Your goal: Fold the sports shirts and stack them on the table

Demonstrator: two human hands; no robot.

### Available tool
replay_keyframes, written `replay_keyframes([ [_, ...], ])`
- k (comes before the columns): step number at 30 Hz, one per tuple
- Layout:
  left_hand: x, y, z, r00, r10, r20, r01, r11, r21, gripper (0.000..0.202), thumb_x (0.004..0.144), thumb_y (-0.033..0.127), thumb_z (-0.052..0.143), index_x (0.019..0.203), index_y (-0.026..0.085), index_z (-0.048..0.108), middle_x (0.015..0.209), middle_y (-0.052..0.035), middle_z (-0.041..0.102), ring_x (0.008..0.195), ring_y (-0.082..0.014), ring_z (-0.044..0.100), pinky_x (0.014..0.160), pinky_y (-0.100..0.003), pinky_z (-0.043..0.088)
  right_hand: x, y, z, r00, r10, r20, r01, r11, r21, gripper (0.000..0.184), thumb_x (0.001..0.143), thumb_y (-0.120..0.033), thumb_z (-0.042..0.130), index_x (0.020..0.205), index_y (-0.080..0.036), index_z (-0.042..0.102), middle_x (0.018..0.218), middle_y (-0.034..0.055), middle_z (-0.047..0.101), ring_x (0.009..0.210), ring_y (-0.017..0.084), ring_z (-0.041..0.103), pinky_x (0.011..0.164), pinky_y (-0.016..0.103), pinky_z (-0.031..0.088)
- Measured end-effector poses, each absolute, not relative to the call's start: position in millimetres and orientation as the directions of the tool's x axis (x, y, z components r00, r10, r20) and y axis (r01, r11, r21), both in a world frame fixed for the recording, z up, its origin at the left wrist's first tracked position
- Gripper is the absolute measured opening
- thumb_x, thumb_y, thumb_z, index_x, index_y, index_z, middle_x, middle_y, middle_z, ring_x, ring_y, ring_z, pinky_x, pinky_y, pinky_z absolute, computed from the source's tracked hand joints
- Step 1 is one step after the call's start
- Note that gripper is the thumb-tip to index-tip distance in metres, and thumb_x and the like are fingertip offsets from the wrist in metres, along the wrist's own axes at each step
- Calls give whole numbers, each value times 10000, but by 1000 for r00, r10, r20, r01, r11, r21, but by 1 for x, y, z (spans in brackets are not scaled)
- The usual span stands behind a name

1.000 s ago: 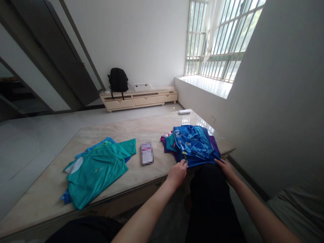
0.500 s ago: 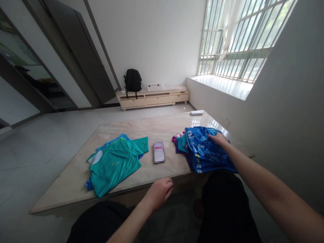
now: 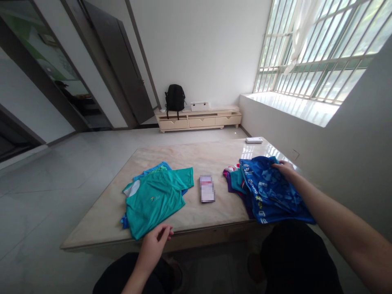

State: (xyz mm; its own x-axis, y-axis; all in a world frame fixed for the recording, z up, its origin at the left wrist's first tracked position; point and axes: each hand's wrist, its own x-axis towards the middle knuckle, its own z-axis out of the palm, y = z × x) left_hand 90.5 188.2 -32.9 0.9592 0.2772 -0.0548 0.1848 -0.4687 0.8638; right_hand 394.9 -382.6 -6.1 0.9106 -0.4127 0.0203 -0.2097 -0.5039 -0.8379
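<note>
A blue patterned shirt [image 3: 269, 192] lies on top of a pile of folded clothes at the right end of the marble table [image 3: 183, 155]. My right hand [image 3: 283, 167] rests at its far edge, fingers curled onto the cloth. A teal shirt [image 3: 153, 198] lies flat on another blue garment at the left. My left hand [image 3: 154, 243] hovers at the table's near edge just below the teal shirt, fingers loosely apart and empty. A small flat packet [image 3: 206, 188] lies between the two piles.
A white remote-like object [image 3: 254, 140] sits at the table's far right corner. Beyond the table stand a low cream cabinet [image 3: 199, 119] with a black backpack [image 3: 175, 98] and a white box. A barred window is at the right, a dark door at the left.
My left hand has left the blue shirt's near edge and moved left toward the teal shirt. My right hand has moved from the near edge to the far edge of the blue shirt.
</note>
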Motion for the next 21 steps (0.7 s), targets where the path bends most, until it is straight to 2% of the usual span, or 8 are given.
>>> replay_keyframes([
  [3,91,187,-35,961,275,-22,168,-518,839,488,846,670,549,887,218,729,839,-76,795,811,-286,756,784,-372,619,398,-383,0,876,-472,97,-214,-562,-799,472,793,-318,745,1212,-110,678,919,139,758,841,266,716,762,380,607],
  [6,100,201,-33,948,307,90,134,-638,758,408,902,565,489,917,230,721,935,-81,793,922,-286,747,863,-376,601,396,-378,4,856,-482,186,-209,-652,-728,657,813,-356,714,1391,-83,565,1203,209,707,1100,327,674,953,460,557],
  [8,114,218,-30,932,296,207,101,-765,636,384,917,495,445,932,229,721,1021,-98,773,1021,-293,718,949,-393,572,389,-368,0,860,-442,256,-180,-731,-658,714,856,-376,656,1478,-71,486,1446,253,559,1323,364,542,1110,507,441],
  [11,143,254,-28,917,269,293,147,-913,381,437,928,430,405,1129,200,718,1297,-140,680,1261,-310,606,1136,-416,447,370,-343,-22,902,-278,330,-67,-846,-528,690,928,-430,559,1553,-170,427,1674,150,294,1522,330,291,1243,474,258],
  [13,161,276,-31,932,312,184,268,-935,231,565,954,443,383,1390,154,596,1559,-157,481,1451,-322,437,1221,-427,332,356,-326,-46,933,-179,312,-18,-889,-457,656,952,-473,512,1556,-231,434,1699,89,254,1547,321,236,1259,496,208],
  [15,174,290,-38,928,372,-11,371,-920,125,696,968,490,383,1544,102,421,1673,-191,291,1540,-367,285,1242,-483,268,345,-312,-68,956,-136,261,-18,-912,-411,637,969,-493,463,1548,-227,452,1684,100,295,1542,342,245,1250,559,189],
  [17,180,293,-45,901,399,-169,415,-907,70,787,962,546,402,1591,79,329,1685,-239,232,1549,-431,232,1216,-565,267,339,-306,-83,968,-121,219,-29,-923,-383,643,987,-511,404,1558,-215,441,1675,110,315,1542,348,246,1245,586,178],
  [21,174,283,-51,897,357,-259,380,-924,43,925,916,678,446,1640,152,215,1707,-234,140,1566,-452,150,1191,-634,249,336,-307,-86,974,-114,196,-32,-926,-377,681,999,-534,340,1588,-198,391,1691,109,275,1558,347,215,1252,581,161],
])
